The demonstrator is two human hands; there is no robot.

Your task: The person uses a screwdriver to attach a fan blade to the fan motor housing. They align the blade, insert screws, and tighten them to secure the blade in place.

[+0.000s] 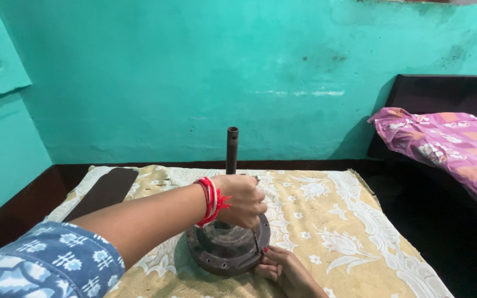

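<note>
A round, rusty dark metal disc (216, 255) with holes near its rim lies on a yellow and white patterned cloth (327, 215). A dark metal pipe (232, 148) rises upright from its middle. My left hand (242, 200), with red thread at the wrist, reaches over the disc and grips a thin metal tool (255, 241) whose tip points down at the disc's right rim. My right hand (282, 267) rests on the cloth against the disc's near right edge, fingers curled at the rim.
A flat dark strip (106, 190) lies on the cloth at the far left. A pink patterned blanket (448, 140) covers a dark bed at the right. A turquoise wall stands behind. Dark floor borders the cloth.
</note>
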